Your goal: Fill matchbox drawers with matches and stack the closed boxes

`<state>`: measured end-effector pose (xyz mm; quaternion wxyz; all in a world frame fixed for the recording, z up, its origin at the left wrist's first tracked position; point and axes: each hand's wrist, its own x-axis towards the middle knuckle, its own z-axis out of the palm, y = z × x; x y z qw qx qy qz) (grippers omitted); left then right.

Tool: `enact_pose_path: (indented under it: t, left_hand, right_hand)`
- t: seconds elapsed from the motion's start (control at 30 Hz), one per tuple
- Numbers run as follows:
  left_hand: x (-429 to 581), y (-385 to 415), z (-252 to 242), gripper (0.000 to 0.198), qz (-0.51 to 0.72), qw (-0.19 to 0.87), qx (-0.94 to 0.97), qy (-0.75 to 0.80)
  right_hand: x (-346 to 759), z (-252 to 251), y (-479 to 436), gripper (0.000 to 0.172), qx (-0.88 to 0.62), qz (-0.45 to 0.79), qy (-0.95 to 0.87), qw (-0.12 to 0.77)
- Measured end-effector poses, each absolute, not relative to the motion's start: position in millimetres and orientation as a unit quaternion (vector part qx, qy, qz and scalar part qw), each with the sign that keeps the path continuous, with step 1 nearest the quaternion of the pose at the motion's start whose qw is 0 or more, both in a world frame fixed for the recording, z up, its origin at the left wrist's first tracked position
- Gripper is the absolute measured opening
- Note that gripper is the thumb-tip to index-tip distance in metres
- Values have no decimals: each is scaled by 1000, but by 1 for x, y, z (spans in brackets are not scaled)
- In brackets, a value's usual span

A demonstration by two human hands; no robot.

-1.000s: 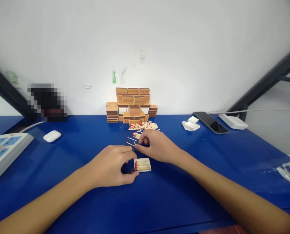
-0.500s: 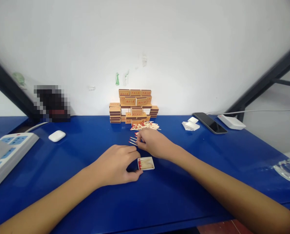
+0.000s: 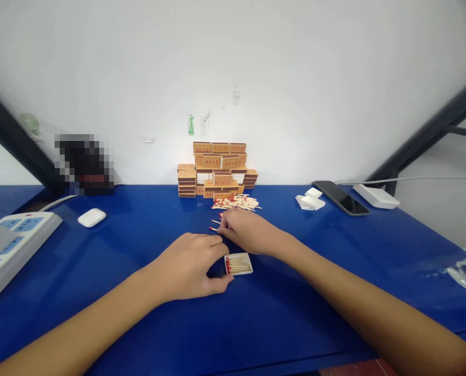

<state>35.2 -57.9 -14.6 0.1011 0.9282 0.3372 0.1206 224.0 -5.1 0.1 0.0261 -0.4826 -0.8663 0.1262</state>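
Right grip [image 3: 248, 232] pinched on loose matches [image 3: 213, 228], palm down, left grip [image 3: 192, 263] curled against matchbox tray [image 3: 238, 255], hold unclear

Head view, down over table [image 3: 99, 292]

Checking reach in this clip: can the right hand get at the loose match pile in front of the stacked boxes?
Probably yes: the right hand sits just before the match pile, nothing standing between them.
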Motion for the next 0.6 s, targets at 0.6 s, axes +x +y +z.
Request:
enact_pose_path:
  t: [0.6]
  left_hand:
    - [40, -67, -11, 16, 112, 132, 931, 321]
  right_hand:
    - [228, -4, -18, 19, -472, 157, -861, 106]
